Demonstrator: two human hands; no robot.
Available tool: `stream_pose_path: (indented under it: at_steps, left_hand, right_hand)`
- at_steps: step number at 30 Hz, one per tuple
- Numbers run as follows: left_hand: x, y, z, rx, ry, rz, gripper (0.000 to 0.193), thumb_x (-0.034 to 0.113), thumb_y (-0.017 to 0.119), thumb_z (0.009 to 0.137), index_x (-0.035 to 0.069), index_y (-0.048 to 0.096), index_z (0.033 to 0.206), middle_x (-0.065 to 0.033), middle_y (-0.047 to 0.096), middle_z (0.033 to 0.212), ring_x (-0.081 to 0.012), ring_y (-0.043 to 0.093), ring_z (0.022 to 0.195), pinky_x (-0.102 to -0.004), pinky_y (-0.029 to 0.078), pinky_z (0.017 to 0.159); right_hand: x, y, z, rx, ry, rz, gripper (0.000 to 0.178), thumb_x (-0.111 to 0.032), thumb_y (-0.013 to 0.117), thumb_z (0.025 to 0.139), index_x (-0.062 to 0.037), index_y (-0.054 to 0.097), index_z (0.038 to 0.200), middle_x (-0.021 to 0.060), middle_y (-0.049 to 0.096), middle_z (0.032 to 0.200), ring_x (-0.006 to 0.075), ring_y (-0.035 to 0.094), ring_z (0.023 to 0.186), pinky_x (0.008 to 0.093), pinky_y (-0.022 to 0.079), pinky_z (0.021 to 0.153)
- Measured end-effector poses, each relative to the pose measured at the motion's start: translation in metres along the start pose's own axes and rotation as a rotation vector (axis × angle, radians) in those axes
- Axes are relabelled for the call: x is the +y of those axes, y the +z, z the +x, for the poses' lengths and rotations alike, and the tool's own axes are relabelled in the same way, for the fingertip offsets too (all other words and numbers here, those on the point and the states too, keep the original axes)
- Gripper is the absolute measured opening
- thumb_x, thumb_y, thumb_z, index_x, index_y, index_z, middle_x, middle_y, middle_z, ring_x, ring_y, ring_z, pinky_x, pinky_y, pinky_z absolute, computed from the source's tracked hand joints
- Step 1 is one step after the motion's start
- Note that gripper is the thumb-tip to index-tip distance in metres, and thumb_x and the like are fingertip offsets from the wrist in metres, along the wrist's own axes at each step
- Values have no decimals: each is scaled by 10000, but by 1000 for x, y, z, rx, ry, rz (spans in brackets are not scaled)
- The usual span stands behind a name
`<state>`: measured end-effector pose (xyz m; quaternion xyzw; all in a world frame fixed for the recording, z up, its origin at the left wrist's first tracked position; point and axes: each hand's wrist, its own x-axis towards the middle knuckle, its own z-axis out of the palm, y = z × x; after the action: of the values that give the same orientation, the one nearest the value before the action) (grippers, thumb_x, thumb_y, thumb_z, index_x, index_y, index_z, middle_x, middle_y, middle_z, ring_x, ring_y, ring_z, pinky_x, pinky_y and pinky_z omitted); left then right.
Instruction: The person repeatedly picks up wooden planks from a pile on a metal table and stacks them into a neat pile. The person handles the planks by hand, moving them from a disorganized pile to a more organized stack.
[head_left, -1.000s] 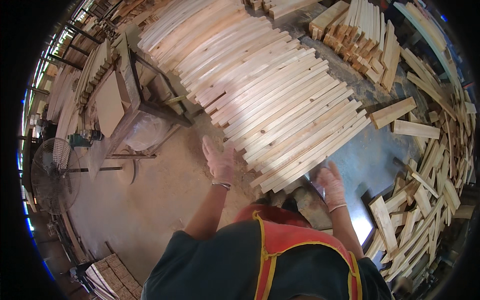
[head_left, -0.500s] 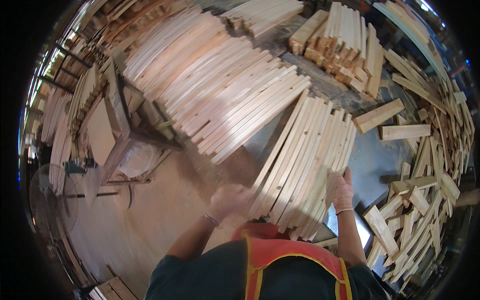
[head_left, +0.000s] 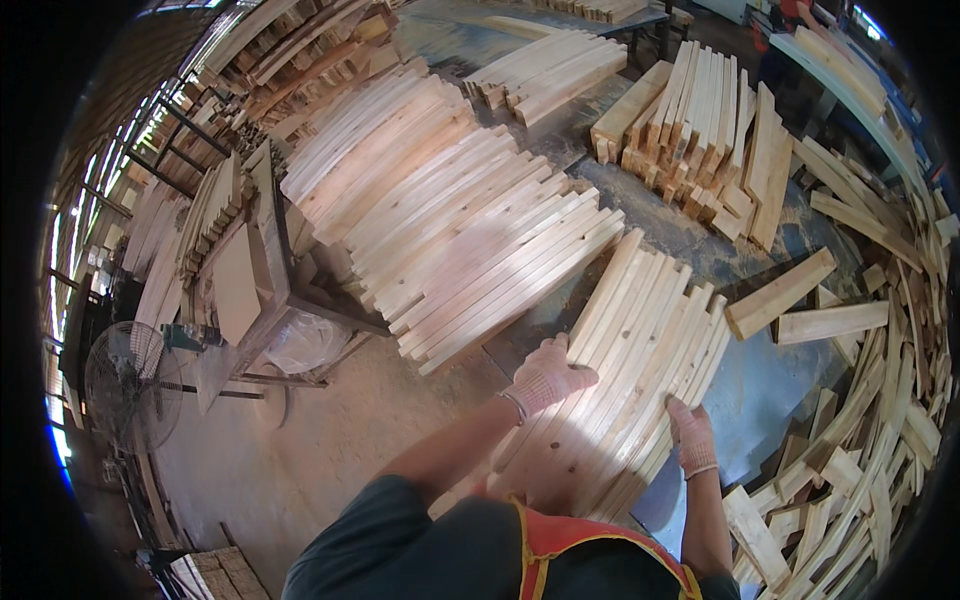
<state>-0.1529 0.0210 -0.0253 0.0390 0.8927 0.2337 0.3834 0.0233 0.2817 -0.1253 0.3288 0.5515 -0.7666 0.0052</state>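
Note:
A row of pale wooden strips lies side by side in front of me, its near end reaching my apron. Their far ends are uneven. My left hand, in a knitted glove, grips the row's left edge, thumb toward the top and fingers along the side. Across from it, my gloved right hand holds the right edge. The strips sit tightly together between both hands. A wider layer of similar strips lies just beyond, to the left.
Stacked wood pieces stand at the back right. Two short boards, one a tilted block, lie right of my row. Loose offcuts heap along the right side. At left are a wooden-framed table and a fan.
My left hand has moved from the row's near left corner up along its left edge and taken hold. The leftmost strip, apart before, now lies against the others. The view has shifted.

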Motion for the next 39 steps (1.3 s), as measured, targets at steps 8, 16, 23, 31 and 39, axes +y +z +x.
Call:
stream_pose_path:
  at_steps: [8, 16, 23, 31, 39]
  left_hand:
    - [56, -116, -62, 569, 514, -29, 970, 453, 780, 825, 9, 391, 1594, -260, 497, 1535, -428, 526, 1403, -475, 441, 1183]
    - [10, -302, -13, 1006, 1183, -82, 998, 595, 772, 839, 64, 406, 1600, -265, 569, 1428, -460, 579, 1286, -512, 511, 1050]
    - [-225, -354, 210, 879, 869, 352, 689, 387, 601, 1011, 57, 404, 1582, -241, 628, 1418, -282, 576, 1384, -435, 494, 1055]
    - [-295, -365, 173, 250, 385, 1188, 690, 272, 490, 1051, 20, 292, 1662, -108, 458, 1650, -239, 470, 1485, -365, 421, 1138]
    - [-300, -389, 176, -68, 406, -443, 489, 231, 590, 997, 20, 584, 1438, -176, 703, 1293, -325, 650, 1241, -440, 509, 1063]
  right_hand:
    - [-141, 60, -15, 70, -535, -22, 661, -444, 761, 976, -3, 566, 1427, 32, 672, 1209, 149, 615, 1090, 302, 488, 990]
    - [-250, 229, 38, -17, -1001, 153, 693, -324, 740, 958, 17, 487, 1505, 129, 570, 1457, 232, 544, 1307, 389, 384, 1189]
    - [-42, 317, 143, 160, -659, -894, 744, -351, 700, 911, -38, 474, 1547, 129, 435, 1596, 269, 393, 1466, 454, 334, 1230]
    - [-3, 404, 68, 122, -816, -1848, 653, -277, 572, 949, -42, 479, 1551, 175, 654, 1413, 325, 616, 1329, 414, 488, 1132]
    - [-96, 464, 97, -130, 120, -631, 761, -502, 702, 968, -59, 531, 1564, 91, 691, 885, 194, 658, 798, 392, 595, 852]
